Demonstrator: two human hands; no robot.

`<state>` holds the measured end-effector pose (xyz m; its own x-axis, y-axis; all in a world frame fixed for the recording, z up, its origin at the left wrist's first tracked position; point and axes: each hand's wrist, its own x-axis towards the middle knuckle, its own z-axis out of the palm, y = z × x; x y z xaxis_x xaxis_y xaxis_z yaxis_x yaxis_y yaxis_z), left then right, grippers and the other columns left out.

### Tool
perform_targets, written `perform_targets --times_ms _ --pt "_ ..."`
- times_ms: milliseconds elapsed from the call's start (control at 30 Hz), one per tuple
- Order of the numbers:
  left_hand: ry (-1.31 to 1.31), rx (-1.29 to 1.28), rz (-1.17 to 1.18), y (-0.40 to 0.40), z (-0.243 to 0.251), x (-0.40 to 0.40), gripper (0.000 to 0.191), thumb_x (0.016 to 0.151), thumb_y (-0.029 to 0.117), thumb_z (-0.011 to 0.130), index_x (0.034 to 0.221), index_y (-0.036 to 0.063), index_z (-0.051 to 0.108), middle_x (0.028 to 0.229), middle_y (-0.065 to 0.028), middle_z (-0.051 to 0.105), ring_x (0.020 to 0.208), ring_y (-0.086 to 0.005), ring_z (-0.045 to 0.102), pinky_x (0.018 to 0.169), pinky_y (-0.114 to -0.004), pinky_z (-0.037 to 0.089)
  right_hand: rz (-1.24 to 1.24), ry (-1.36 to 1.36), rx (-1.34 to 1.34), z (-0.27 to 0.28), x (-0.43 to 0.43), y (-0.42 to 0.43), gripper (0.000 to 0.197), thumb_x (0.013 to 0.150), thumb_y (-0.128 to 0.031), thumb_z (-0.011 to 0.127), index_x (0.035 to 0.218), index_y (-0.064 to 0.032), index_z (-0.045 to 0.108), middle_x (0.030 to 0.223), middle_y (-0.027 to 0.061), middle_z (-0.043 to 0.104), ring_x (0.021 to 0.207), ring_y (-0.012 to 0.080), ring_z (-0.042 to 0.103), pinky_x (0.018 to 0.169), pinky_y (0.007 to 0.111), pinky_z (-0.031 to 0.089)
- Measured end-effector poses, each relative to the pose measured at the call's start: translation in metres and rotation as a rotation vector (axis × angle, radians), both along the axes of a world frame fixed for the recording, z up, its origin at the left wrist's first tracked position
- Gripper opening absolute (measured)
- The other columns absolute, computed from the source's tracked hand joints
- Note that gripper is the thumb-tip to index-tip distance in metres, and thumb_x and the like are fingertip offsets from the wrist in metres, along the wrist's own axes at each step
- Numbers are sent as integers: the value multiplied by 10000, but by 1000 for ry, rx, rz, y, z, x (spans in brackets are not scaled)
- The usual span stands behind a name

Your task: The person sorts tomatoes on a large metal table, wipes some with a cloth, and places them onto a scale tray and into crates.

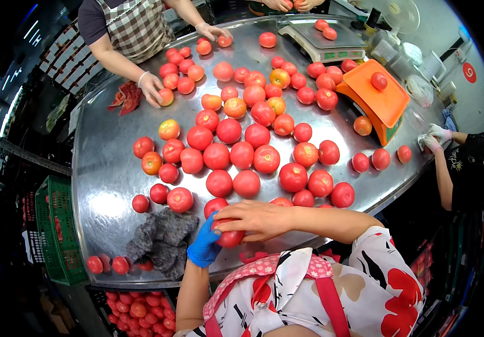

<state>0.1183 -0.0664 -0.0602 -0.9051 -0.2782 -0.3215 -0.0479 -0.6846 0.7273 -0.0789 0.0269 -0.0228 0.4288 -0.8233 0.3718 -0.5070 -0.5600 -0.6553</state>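
Note:
Near the front edge of a stainless steel table (103,168), both my hands hold one red tomato (230,238). My left hand (205,244), in a blue glove, grips it from the left. Bare, my right hand (259,220) lies over its top and right side, its fingers covering part of it. Just beyond my hands rests another red tomato (215,206). Many loose tomatoes, mostly red, spread over the middle of the table; one yellow-orange tomato (169,129) sits at their left. A crumpled dark grey cloth (164,240) lies left of my gloved hand.
Across the table, a co-worker's hands (152,88) touch tomatoes beside a red cloth (126,97). A flat scale (334,54) and an orange scale (374,92) stand at right. Another person's gloved hands (435,137) work there. A green crate (59,236) stands left; a tomato-filled crate (139,311) sits below.

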Motion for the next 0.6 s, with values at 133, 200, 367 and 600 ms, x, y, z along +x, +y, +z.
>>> perform_targets --times_ms 133,200,367,600 --pt "-66 28 53 3 6 2 823 739 390 697 1371 34 309 1341 -102 408 1249 -238 415 1042 -372 350 -54 -65 70 -12 -1 6 665 740 -190 689 1325 -92 389 1341 124 401 1185 307 448 935 395 401" --pt "-68 68 89 7 6 4 807 751 385 684 1373 37 306 1345 -106 406 1247 -244 419 1042 -379 351 -62 -109 111 -20 1 5 692 747 -279 698 1341 -101 389 1349 119 414 1210 300 436 941 388 386" --pt "-190 302 158 14 -13 29 769 784 381 642 1383 51 291 1349 -124 408 1238 -266 432 1036 -400 360 33 -200 173 -17 3 1 698 785 -406 665 1353 -106 394 1367 93 426 1277 270 377 993 398 339" --pt "28 319 271 10 -8 30 755 754 350 658 1361 61 315 1274 -184 462 1148 -337 496 946 -493 430 -111 -94 127 -13 -9 -22 554 822 -453 602 1236 -97 513 1240 119 511 1143 290 468 941 411 354"
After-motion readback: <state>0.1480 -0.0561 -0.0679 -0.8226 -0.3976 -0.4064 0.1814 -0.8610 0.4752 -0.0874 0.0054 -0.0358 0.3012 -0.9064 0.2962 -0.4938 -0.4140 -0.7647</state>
